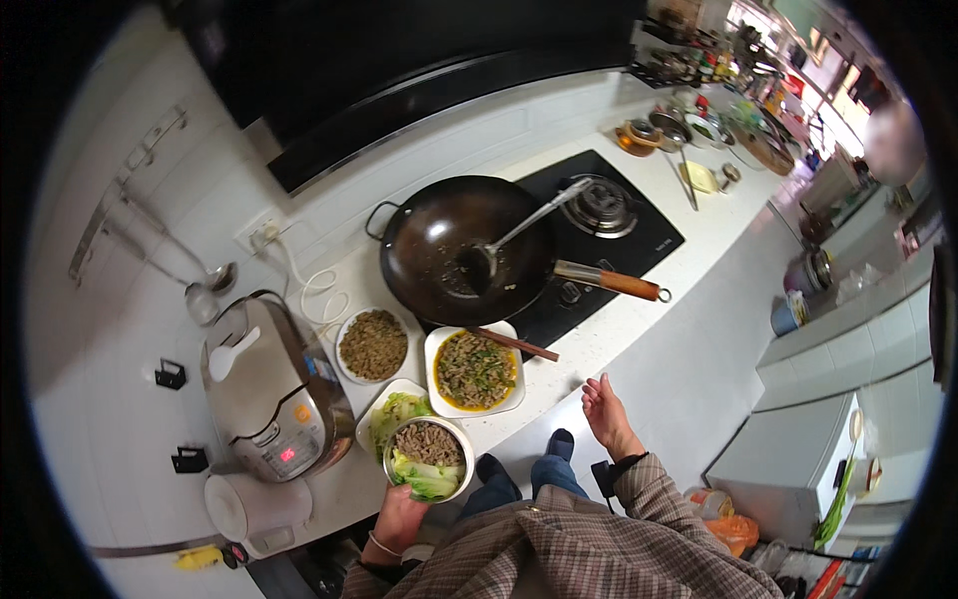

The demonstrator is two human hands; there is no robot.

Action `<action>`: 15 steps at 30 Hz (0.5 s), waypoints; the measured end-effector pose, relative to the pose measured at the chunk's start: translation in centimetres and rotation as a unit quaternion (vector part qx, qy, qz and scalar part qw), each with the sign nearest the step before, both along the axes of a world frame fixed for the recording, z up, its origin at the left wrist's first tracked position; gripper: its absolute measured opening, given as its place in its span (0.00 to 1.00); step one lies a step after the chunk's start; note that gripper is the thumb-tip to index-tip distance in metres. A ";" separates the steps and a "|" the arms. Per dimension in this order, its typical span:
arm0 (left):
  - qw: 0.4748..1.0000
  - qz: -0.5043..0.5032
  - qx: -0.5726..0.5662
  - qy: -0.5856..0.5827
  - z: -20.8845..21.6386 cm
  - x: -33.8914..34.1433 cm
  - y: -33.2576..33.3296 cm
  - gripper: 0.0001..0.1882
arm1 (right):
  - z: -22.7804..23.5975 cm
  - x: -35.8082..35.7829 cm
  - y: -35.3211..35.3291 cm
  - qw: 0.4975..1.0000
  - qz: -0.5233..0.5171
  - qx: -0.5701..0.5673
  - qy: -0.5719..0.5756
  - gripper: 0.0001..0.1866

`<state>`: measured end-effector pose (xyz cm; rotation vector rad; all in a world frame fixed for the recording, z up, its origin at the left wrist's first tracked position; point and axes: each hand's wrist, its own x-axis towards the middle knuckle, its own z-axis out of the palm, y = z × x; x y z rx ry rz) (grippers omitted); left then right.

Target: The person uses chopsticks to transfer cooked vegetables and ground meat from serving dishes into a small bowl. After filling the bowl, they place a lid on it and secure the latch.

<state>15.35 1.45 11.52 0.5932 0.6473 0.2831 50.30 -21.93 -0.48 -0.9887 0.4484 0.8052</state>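
Observation:
My left hand [397, 517] grips the near edge of a white bowl [470, 455] in front of my body. Browned minced meat [429, 442] and pale green lettuce leaves [427, 481] lie inside it. To the right, my right hand [609, 413] is in the air over the floor, fingers apart and nothing in it. Just beyond the bowl, a white square dish [432, 374] holds minced meat with chopped greens in orange oil, and brown chopsticks [514, 342] rest across its far edge. Left of it, another white dish with lettuce [403, 411] is partly covered by the bowl.
A dark wok [424, 255] with a metal ladle [544, 212] in it sits on the black gas hob [659, 235]. A plate of brown mince [373, 345] stands beside a rice cooker [284, 439]. A white kettle [261, 509] is at the left; bowls crowd the far counter.

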 end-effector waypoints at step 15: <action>0.979 -0.201 -0.003 -0.010 -0.4 19.0 -13.3 0.42 | 1.9 2.3 -23.6 0.998 -0.042 -0.005 -0.036 0.20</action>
